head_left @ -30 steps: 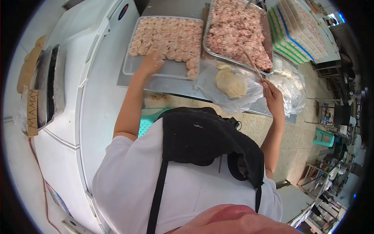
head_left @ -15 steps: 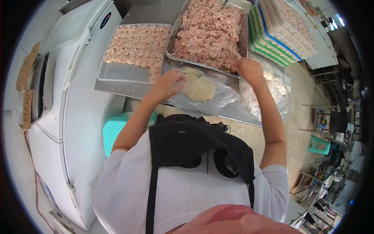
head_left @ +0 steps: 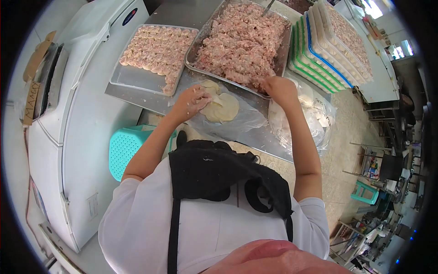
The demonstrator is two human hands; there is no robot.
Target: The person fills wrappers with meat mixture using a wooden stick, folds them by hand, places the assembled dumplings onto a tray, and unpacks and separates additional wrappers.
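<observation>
Left hand: The left hand [head_left: 193, 101] is pinching the left side of the round dough sheets [head_left: 223, 109], its fingertips meeting at a raised fold.
Right hand: The right hand [head_left: 283, 92] is working at the near right corner of the metal pan [head_left: 284, 51], fingers pointing into the meat mixture [head_left: 242, 41]; its back is hiding the fingertips, so whether they are gripping anything cannot be told.
Dough sheets: They are lying on a plastic sheet [head_left: 248, 121], just in front of the pan, on the steel table [head_left: 179, 16].
Sticking risk: The sheets are overlapping; if they are clinging together, a pull could be tearing one or lifting several.
Spill risk: Pan and sheets are standing apart; loose mixture could be dropping between them.
Slip risk: The plastic is lying unsecured near the table's front edge; a tug could be dragging everything on it.
Count, table: One pan, one shallow tray [head_left: 137, 77] bearing filled pieces [head_left: 159, 48], one container stack [head_left: 326, 50].
Count, floor: Two turquoise stools [head_left: 125, 150] are standing, well apart.
</observation>
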